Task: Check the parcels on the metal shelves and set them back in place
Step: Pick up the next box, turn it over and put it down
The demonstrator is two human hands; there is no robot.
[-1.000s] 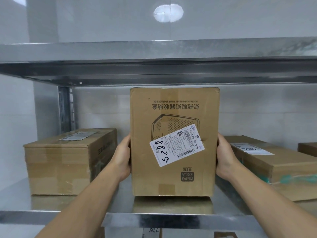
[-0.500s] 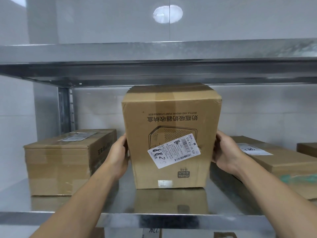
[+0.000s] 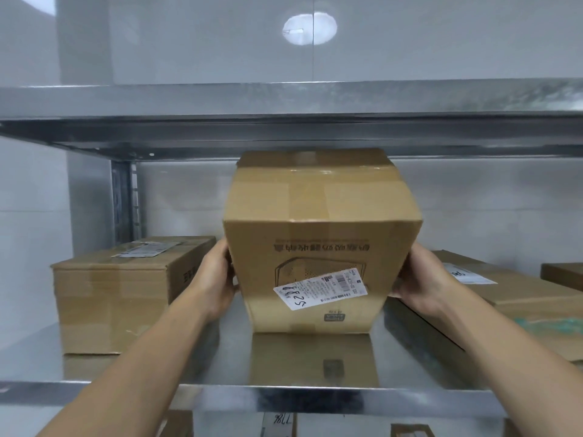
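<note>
Parcel (image 3: 321, 247) stood at the middle of the shelf (image 3: 284, 395), near its front edge, tipped toward the viewer. Left hand (image 3: 217, 285) and right hand (image 3: 422, 282) gripped its opposite sides. Judged best practice: lower the rear evenly, hands level, label (image 3: 320, 288) facing outward.

parcel storeroom, steel shelves (image 3: 315, 402), labelled cardboard boxes (image 3: 120, 298), tiled wall (image 3: 473, 209)

A pale, glossy wall (image 3: 473, 42) fills the background, with a bright oval light reflection (image 3: 309, 28) high near the middle.
</note>
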